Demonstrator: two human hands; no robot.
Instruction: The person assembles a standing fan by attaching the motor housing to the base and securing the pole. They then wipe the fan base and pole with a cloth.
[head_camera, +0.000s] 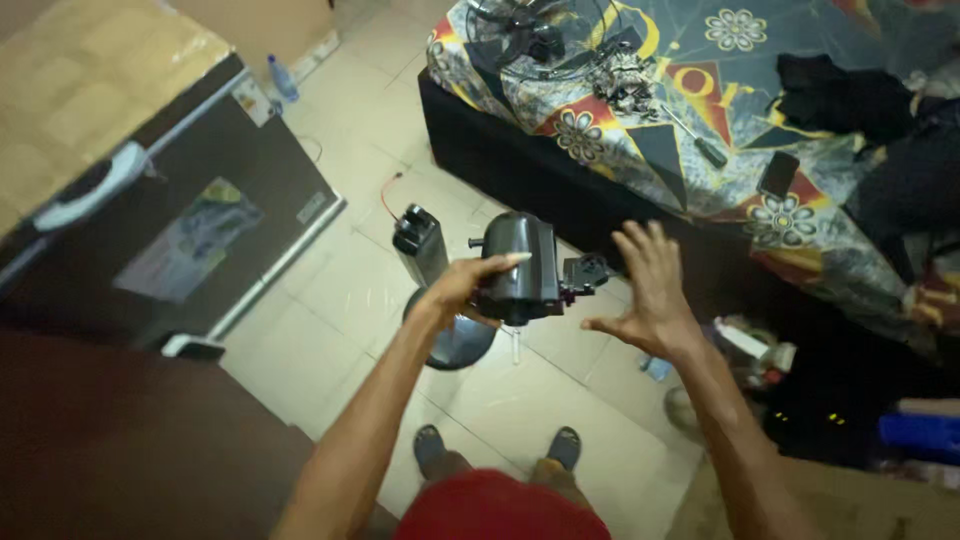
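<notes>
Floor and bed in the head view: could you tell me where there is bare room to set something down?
Bare tiles lie between the dark cabinet and the bed, and around the feet. The bedspread is crowded with fan guard, screwdriver, phone and black cloth.

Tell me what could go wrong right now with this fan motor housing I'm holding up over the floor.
Only the left hand grips the dark motor housing; the right hand is open beside it, so the housing might slip and hit the tiled floor or your feet. Loose screws and parts lie on the patterned bed cover and could easily roll away.
</notes>
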